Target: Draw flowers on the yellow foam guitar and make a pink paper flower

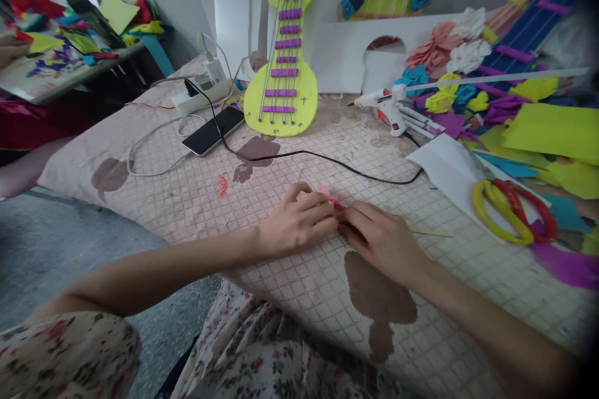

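Both hands meet over the middle of the quilted table cover. My left hand has its fingers closed on a small pink piece that shows just above the fingertips. From the right, my right hand pinches the lower end of the same piece, and its fingertips touch those of the left. Much of the piece is hidden by the fingers. A thin yellowish stick lies by the right wrist. Pink scraps are on the cover to the left.
A yellow paper guitar leans at the back. Phone and power strip are at back left, glue gun at back right. A black cable crosses behind the hands. Scissors and coloured paper lie right.
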The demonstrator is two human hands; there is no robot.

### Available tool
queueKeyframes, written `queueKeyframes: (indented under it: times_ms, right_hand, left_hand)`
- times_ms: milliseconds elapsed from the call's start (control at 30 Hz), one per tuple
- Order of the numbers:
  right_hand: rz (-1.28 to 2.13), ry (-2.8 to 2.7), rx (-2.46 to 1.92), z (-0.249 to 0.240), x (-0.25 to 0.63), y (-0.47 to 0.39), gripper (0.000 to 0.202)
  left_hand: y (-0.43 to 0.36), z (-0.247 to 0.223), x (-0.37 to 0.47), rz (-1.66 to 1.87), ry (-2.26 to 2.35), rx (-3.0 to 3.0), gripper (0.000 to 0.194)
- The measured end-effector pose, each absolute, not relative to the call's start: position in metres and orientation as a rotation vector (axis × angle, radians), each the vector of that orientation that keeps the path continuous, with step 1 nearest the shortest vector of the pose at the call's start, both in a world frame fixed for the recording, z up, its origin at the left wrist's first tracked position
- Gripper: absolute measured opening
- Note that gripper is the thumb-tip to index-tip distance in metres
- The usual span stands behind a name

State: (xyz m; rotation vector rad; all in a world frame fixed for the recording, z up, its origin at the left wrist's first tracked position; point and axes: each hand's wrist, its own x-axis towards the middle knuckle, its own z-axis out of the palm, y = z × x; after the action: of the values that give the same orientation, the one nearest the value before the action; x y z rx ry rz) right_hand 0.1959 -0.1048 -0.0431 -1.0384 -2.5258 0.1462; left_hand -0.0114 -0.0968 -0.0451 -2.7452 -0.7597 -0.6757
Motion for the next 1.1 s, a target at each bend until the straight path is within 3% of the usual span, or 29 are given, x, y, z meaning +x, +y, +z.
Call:
queueKeyframes:
  times_ms: [367,800,1100]
  right_hand:
    - [0.130,-2.578,-0.971,-0.044,0.199,-0.098,0.015]
    - [-0.120,-2.555,-0.874,-0.045,0.205,-0.098,0.015]
    - [-0.162,-2.629,-0.792,-0.045,0.205,-0.093,0.015]
  left_hand:
    - [-0.102,-0.045,-0.012,-0.679,-0.699,-2.647,0.010]
    - [-0.103,-0.045,-0.001,-0.741,-1.128,-2.765,0.015]
    - [-0.104,-0.045,0.000,-0.768,-1.186,-2.800,0.016]
